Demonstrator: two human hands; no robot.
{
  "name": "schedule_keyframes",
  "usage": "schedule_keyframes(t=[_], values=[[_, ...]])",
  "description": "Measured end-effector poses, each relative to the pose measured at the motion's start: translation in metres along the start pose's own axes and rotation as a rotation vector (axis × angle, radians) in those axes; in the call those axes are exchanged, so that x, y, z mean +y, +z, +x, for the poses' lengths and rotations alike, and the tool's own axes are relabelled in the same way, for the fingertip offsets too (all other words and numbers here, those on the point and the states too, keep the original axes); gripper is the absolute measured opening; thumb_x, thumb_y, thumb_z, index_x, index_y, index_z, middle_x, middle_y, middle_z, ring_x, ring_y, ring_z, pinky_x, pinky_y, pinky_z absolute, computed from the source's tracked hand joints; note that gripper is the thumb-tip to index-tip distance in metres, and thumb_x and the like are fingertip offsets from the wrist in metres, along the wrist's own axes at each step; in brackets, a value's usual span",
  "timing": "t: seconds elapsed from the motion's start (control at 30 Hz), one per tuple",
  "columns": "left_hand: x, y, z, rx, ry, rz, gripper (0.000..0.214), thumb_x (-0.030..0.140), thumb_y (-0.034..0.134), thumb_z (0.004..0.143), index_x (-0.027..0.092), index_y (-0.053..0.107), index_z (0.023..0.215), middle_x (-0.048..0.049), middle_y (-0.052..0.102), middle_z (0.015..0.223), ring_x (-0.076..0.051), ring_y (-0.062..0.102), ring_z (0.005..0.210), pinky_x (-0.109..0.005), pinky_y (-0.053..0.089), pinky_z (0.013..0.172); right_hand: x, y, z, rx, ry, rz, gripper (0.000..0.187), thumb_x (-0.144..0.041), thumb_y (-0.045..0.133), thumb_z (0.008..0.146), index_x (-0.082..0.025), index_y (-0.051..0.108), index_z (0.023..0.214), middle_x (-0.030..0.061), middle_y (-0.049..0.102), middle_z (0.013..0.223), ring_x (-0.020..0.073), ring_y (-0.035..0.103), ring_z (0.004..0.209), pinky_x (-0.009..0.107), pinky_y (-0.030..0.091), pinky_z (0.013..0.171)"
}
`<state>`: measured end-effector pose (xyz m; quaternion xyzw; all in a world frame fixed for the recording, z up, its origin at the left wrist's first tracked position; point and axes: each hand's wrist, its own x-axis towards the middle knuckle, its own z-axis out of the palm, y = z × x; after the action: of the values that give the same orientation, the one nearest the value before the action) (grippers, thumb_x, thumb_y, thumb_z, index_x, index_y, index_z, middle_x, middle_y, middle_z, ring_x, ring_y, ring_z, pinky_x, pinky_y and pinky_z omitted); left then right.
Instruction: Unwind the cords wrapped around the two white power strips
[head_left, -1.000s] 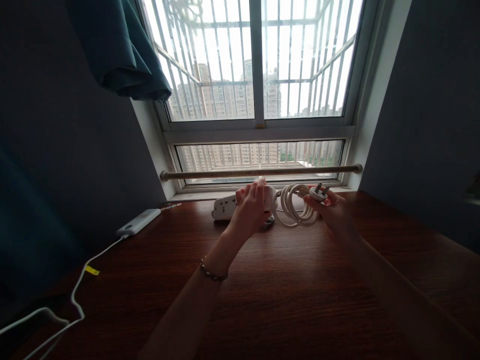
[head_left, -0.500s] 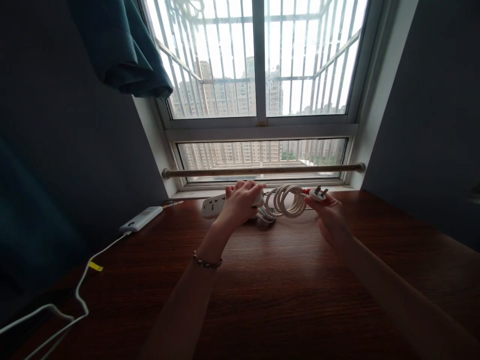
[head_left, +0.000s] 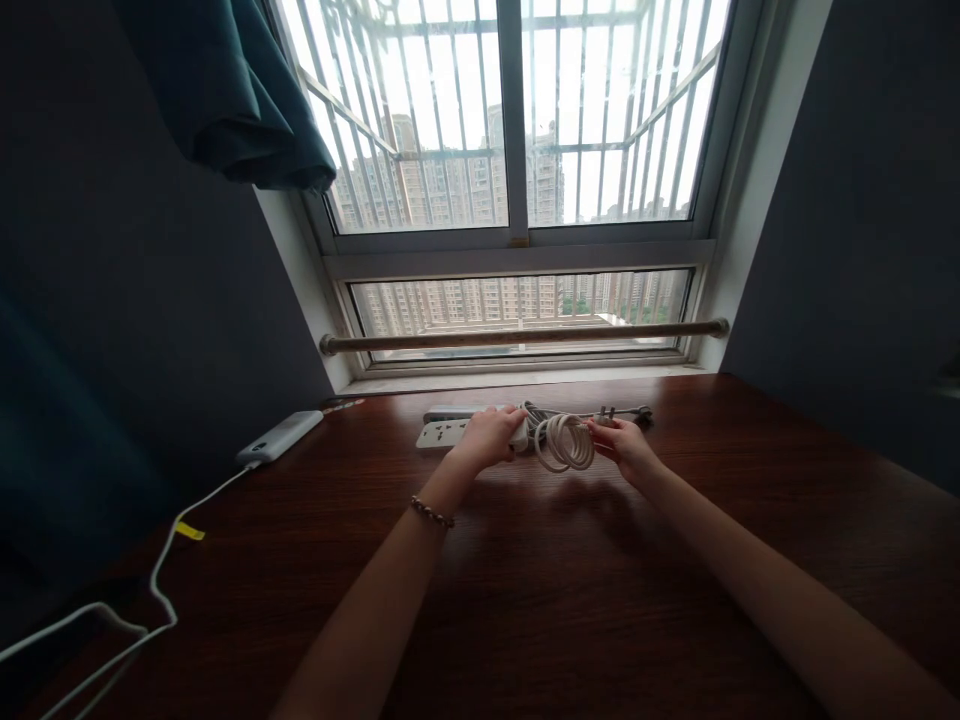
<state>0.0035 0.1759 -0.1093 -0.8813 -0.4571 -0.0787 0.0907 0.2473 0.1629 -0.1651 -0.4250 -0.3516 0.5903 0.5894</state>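
Note:
My left hand point(head_left: 487, 437) is closed over the right end of a white power strip point(head_left: 439, 433) that lies on the dark wooden table point(head_left: 570, 590) near the window. Its white cord point(head_left: 564, 443) is wound in a coil between my hands. My right hand point(head_left: 619, 443) grips the coil's right side, with the plug point(head_left: 606, 415) just above its fingers. A bead bracelet sits on my left wrist.
A white power bank point(head_left: 279, 436) lies at the table's left edge, with a white cable point(head_left: 154, 580) and yellow tag trailing toward me. A metal rail point(head_left: 525, 337) crosses the window sill. A teal curtain point(head_left: 225, 90) hangs at upper left. Dark walls stand on both sides.
Both hands have come down and closer together, bringing the power strip and coiled cord from the air onto the table. The plug now lies lower, by my right fingers.

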Motion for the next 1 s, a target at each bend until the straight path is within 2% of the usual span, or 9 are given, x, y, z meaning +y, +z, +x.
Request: schedule_keyframes(t=[0.13,0.3,0.4,0.53,0.6,0.77,0.93,1.0], values=[[-0.004,0.022,0.003,-0.076,0.021,0.006,0.066,0.045,0.071,0.062,0.020,0.048,0.118,-0.0082,0.052,0.113,-0.023,0.052,0.095,-0.040,0.044,0.078,0.017,-0.007,0.009,0.035,0.045,-0.004,0.028,-0.016,0.075,0.061,-0.009,0.061,0.084,0.0069,0.062,0.084,0.0095,0.056,0.064,0.017,0.045,0.054],[-0.004,0.035,0.004,-0.107,0.014,-0.001,0.074,0.058,0.068,0.060,0.019,0.045,0.119,-0.0094,0.051,0.111,-0.020,0.053,0.088,-0.036,0.046,0.073,0.025,-0.009,0.012,0.065,0.050,-0.003,0.020,-0.013,0.068,0.067,-0.009,0.059,0.085,0.0047,0.061,0.079,0.0075,0.054,0.059,0.017,0.045,0.052],[-0.004,0.040,0.005,-0.111,0.005,0.016,0.072,0.060,0.064,0.064,0.018,0.045,0.118,-0.0100,0.050,0.110,-0.019,0.054,0.086,-0.037,0.046,0.072,0.029,-0.006,0.010,0.075,0.038,-0.024,0.020,-0.013,0.067,0.067,-0.009,0.058,0.085,0.0047,0.060,0.079,0.0074,0.053,0.058,0.017,0.045,0.052],[-0.003,0.049,0.007,-0.115,-0.005,0.042,0.063,0.057,0.060,0.070,0.015,0.047,0.114,-0.0107,0.051,0.109,-0.022,0.052,0.093,-0.039,0.046,0.076,0.034,-0.004,0.010,0.088,0.011,-0.108,0.020,-0.013,0.065,0.068,-0.007,0.056,0.084,0.0065,0.059,0.079,0.0085,0.052,0.058,0.019,0.046,0.052],[-0.004,0.054,0.008,-0.122,-0.004,0.048,0.059,0.056,0.059,0.072,0.014,0.048,0.112,-0.0107,0.052,0.108,-0.022,0.052,0.096,-0.040,0.045,0.078,0.037,-0.004,0.011,0.128,-0.007,-0.186,0.023,-0.014,0.066,0.066,-0.006,0.055,0.085,0.0071,0.059,0.077,0.0095,0.052,0.056,0.020,0.045,0.049],[-0.005,0.063,0.009,-0.137,-0.039,0.054,0.063,0.056,0.056,0.075,0.013,0.044,0.120,-0.0109,0.055,0.105,-0.022,0.054,0.096,-0.041,0.044,0.080,0.045,-0.006,0.016,0.251,-0.099,-0.367,0.054,-0.017,0.072,0.060,-0.014,0.043,0.105,0.0048,0.059,0.086,0.0109,0.052,0.054,0.021,0.043,0.045],[-0.005,0.066,0.005,-0.127,-0.088,0.047,0.068,0.058,0.054,0.076,0.012,0.041,0.125,-0.0105,0.058,0.099,-0.021,0.057,0.089,-0.040,0.046,0.077,0.047,-0.008,0.017,0.236,-0.095,-0.511,0.046,-0.026,0.070,0.064,-0.013,0.046,0.100,0.0061,0.059,0.087,0.0135,0.053,0.058,0.023,0.042,0.045],[-0.003,0.066,0.002,-0.096,-0.097,0.042,0.072,0.059,0.055,0.074,0.011,0.040,0.125,-0.0115,0.058,0.099,-0.022,0.057,0.090,-0.041,0.046,0.078,0.041,-0.007,0.014,0.264,-0.104,-0.581,0.048,-0.030,0.071,0.064,-0.012,0.047,0.102,0.0080,0.058,0.090,0.0168,0.055,0.065,0.026,0.044,0.050]])
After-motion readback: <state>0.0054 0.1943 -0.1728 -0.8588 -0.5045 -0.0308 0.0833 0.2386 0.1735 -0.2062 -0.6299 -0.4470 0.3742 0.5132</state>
